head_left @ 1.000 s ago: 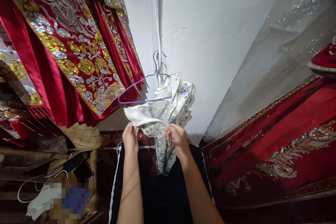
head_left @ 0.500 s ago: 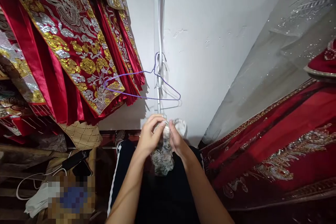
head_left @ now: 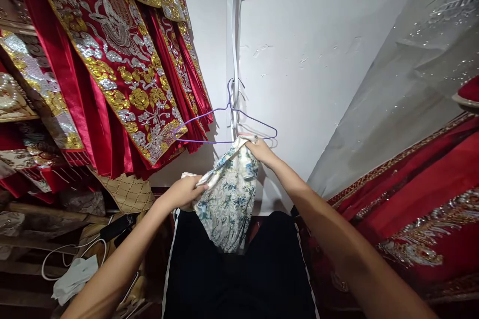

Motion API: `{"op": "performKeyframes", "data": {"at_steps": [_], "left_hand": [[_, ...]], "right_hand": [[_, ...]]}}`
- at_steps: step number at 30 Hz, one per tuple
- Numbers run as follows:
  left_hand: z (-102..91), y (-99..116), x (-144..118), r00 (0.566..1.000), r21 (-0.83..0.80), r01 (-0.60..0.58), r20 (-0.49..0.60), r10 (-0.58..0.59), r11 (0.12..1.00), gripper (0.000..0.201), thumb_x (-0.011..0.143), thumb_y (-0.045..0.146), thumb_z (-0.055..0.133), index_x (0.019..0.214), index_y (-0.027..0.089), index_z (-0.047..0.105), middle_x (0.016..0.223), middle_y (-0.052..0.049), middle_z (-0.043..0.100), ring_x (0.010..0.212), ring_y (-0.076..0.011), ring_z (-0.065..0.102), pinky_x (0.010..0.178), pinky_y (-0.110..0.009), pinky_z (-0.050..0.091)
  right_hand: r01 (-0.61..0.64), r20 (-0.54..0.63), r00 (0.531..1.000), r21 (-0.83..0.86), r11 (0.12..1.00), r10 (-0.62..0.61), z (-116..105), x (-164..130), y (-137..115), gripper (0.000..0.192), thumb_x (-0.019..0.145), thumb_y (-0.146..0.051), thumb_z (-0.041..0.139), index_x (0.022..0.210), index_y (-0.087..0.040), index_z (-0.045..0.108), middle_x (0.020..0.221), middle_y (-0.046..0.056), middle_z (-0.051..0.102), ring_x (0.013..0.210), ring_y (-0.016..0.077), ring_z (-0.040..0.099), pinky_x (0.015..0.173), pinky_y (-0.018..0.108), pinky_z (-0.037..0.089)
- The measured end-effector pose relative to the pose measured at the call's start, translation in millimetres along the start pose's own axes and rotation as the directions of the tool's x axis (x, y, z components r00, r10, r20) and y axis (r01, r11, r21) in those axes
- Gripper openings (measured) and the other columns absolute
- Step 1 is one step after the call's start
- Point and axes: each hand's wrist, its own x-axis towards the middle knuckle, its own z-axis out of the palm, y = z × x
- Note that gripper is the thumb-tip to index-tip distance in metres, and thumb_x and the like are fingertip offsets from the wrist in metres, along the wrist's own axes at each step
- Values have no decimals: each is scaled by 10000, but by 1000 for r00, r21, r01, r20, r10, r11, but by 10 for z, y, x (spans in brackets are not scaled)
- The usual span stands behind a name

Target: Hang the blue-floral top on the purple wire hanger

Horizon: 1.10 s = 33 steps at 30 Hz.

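Observation:
A white cloth garment point(head_left: 232, 194) with a blue-green floral print is stretched between my two hands, its lower part hanging over my lap. My left hand point(head_left: 187, 192) is closed on its left edge, lower down. Higher up, my right hand point(head_left: 258, 148) grips the garment's top corner, fingers partly hidden by cloth. Just behind that corner a thin purple wire hanger point(head_left: 204, 140) hangs by its hook from a white cable point(head_left: 235, 50). Whether the cloth touches the hanger I cannot tell. What kind of garment it is does not show clearly.
Red costumes with gold and silver embroidery point(head_left: 123, 75) hang at the left. To the right are a sheer sequinned veil point(head_left: 396, 70) and a red beaded gown point(head_left: 419, 199). A white wall point(head_left: 299, 25) stands ahead. Lower left, a white cloth point(head_left: 77, 276) and a cord lie on wood.
The garment, bunched between both hands before, is now spread open. My right hand has moved up to the hanger's height, my left outward to the left. The hanger has turned slightly.

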Motion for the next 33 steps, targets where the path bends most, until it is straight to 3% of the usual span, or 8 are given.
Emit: {"op": "performKeyframes", "data": {"at_steps": [5,8,12,14,19,23,28,33], "left_hand": [[-316,-231,-2,987,281,159,-47,-152,946,421,947,482,434,787,193,694,803,-129,728,748,-271,682,712,-338,481],[-504,-161,70,981,287,130,-178,-81,949,369,948,399,429,912,181,725,1112,-161,739,988,-295,700,899,-374,502],[-776,8,275,933,327,126,-359,0,936,405,962,327,351,915,129,701,1472,-208,525,1354,-318,512,1120,-394,389],[-879,52,393,944,330,169,-325,-56,929,418,965,327,329,928,122,691,1412,-224,573,1329,-325,532,1094,-402,409],[-879,-21,576,975,301,221,-65,-211,928,291,848,365,543,677,172,679,781,-116,744,752,-275,712,739,-336,530],[-796,-58,570,965,301,235,-182,-186,924,290,902,331,455,785,161,658,1007,-174,738,939,-307,707,855,-379,525],[-859,21,609,909,222,-55,-391,140,974,243,951,287,378,857,187,578,1459,-163,529,1344,-304,504,1102,-434,417],[-862,57,838,823,93,-246,-505,258,965,310,931,192,403,1212,169,530,1179,-131,648,1093,-244,621,971,-413,495]], "right_hand": [[28,38,999,-69,997,-25,-209,-61,302,273,735,-207,620,942,-174,795,972,70,787,952,264,712,875,368,529],[98,76,993,-160,982,-87,-388,-122,232,279,745,-171,596,932,-194,802,955,56,790,934,264,722,814,343,530],[156,117,984,-212,965,-133,-492,-159,52,310,757,-137,562,942,-203,801,940,42,790,913,254,726,766,317,525],[158,107,985,-213,964,-138,-497,-184,-8,289,765,-144,564,929,-197,797,935,43,789,899,251,726,746,310,521],[152,63,988,-226,962,-141,-463,-278,-32,252,753,-148,593,918,-188,780,942,48,788,884,245,725,747,307,509],[131,74,990,-194,972,-119,-423,-311,-37,267,752,-148,576,914,-186,784,892,43,784,858,240,722,724,303,509],[96,119,990,-152,984,-79,-373,-302,-136,272,760,-165,573,921,-179,792,908,54,784,846,243,713,722,316,519],[94,127,988,-68,993,-85,-361,-385,-191,305,805,-209,586,1030,-195,791,1017,69,781,1001,265,709,883,373,540]]}}
